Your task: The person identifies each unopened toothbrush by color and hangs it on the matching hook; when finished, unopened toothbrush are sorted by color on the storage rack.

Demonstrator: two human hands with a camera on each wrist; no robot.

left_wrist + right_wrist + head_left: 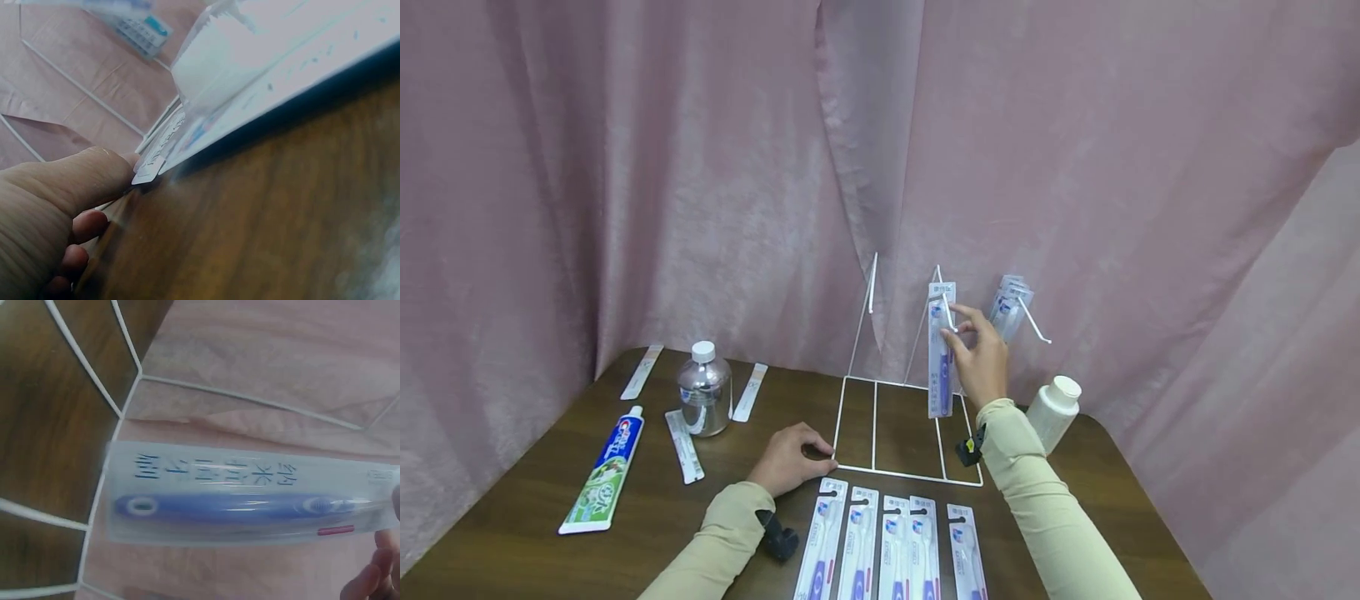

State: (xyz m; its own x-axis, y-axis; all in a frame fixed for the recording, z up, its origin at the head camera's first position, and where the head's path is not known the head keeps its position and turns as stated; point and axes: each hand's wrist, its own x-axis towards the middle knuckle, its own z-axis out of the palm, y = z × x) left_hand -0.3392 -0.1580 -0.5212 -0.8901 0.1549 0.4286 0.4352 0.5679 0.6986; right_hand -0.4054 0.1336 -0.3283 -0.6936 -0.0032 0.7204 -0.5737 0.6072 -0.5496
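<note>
Pinching toothbrush pack by side edge with right hand, gripping wire rack at corner with left hand. Looks light, slick, stiff-backed; probably best held by edges.

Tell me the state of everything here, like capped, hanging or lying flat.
Held toothbrush: packaged, upright, pinched by the right hand
Hanging toothbrushes: packaged, on the right hook
Table toothbrushes: five, packaged, lying flat
Left hook: bare
Wire rack: standing, left hand at its front corner
Toothpaste: capped, lying down
Clear bottle: capped, upright
White bottle: capped, upright
White strips: lying flat
</note>
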